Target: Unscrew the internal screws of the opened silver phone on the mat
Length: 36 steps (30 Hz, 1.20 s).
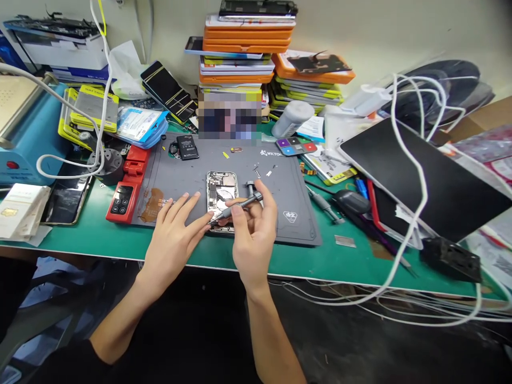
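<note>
An opened phone (222, 191) lies on a grey work mat (180, 178), its inner parts exposed. My right hand (255, 234) grips a grey screwdriver (240, 207) between thumb and fingers, its tip angled down at the phone's lower left edge. A second grey tool end (250, 185) shows by the right index finger; whether it is held or lies behind I cannot tell. My left hand (172, 232) has its fingers spread over the mat, with the index fingertip at the phone's lower left corner, close to the screwdriver tip. A loose battery (187, 147) rests behind, to the left.
Small parts (264, 172) lie right of the phone. A red device (121, 201) borders the mat at left. Another screwdriver (325, 205), a black tablet-like panel (430, 176) and a looping white cable (416, 213) are at right. Stacked orange boxes (248, 34) stand behind.
</note>
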Motion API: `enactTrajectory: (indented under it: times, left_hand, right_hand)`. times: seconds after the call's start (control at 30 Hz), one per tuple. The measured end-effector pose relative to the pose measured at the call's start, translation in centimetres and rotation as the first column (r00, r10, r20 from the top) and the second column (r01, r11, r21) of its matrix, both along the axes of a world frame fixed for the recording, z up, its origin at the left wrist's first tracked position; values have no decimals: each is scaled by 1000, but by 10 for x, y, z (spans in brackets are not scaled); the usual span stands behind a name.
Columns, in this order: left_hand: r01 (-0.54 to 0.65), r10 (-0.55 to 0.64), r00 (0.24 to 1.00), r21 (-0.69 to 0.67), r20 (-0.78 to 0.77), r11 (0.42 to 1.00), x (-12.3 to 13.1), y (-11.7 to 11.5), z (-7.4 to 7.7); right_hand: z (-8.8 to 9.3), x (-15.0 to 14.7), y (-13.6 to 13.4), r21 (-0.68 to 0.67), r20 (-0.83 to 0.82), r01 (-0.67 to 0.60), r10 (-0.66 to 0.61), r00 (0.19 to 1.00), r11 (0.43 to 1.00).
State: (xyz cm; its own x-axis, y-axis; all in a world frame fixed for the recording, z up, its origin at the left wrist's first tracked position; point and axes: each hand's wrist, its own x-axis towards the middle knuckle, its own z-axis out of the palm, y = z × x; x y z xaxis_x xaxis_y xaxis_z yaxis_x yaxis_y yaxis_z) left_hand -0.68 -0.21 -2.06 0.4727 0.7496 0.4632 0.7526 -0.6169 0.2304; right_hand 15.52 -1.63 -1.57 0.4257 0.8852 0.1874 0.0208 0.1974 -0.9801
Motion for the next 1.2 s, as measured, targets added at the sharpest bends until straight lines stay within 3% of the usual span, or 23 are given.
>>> enactTrajectory:
  times: [1.2]
  left_hand:
    - [12,-13,1000,-49,-26,999,0,-1,3]
  right_hand:
    - [3,2,-4,6,87,12,-13,996,1000]
